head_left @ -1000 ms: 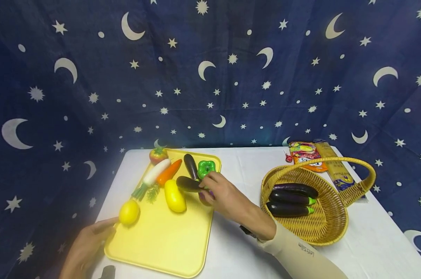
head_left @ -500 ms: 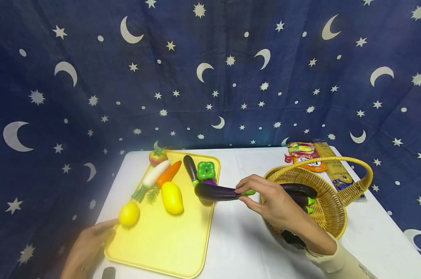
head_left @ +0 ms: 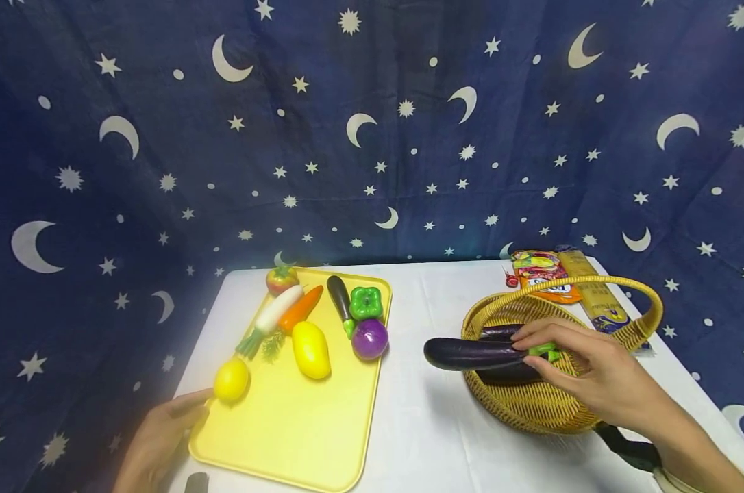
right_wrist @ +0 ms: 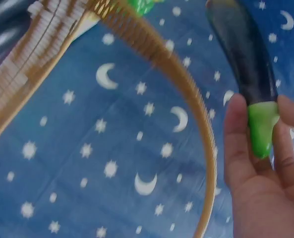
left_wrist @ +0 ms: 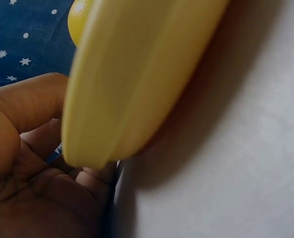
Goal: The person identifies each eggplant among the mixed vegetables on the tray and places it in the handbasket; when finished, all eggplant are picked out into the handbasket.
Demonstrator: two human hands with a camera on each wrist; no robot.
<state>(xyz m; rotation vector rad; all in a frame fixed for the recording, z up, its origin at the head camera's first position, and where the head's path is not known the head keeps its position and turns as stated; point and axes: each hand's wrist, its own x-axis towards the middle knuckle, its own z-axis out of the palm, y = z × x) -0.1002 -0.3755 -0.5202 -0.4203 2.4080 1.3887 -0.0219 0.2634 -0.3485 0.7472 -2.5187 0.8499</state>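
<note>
At the near left in the head view, my left hand (head_left: 162,431) holds the yellow tray (head_left: 286,438) by its left edge. In the left wrist view its thumb lies at the rim and the other fingers curl under the edge. A lemon (head_left: 231,380) lies on the tray just above that hand. My right hand (head_left: 584,359) pinches a dark purple eggplant (head_left: 470,354) by its green stem end, seen best in the right wrist view. This eggplant is over the left rim of the wicker basket (head_left: 551,418), its blunt end pointing left. Other eggplants (head_left: 510,374) lie inside the basket, partly hidden.
The tray also bears a mango (head_left: 311,349), carrot (head_left: 301,308), white radish (head_left: 279,308), tomato-like fruit (head_left: 281,279), small eggplant (head_left: 340,298), green pepper (head_left: 366,302) and purple ball-shaped vegetable (head_left: 370,339). Behind the basket's arched handle (head_left: 594,279) lie food packets (head_left: 547,274).
My right hand has lifted the eggplant off the tray and carried it right to over the basket. The purple round vegetable is now uncovered. My left hand stays at the tray edge.
</note>
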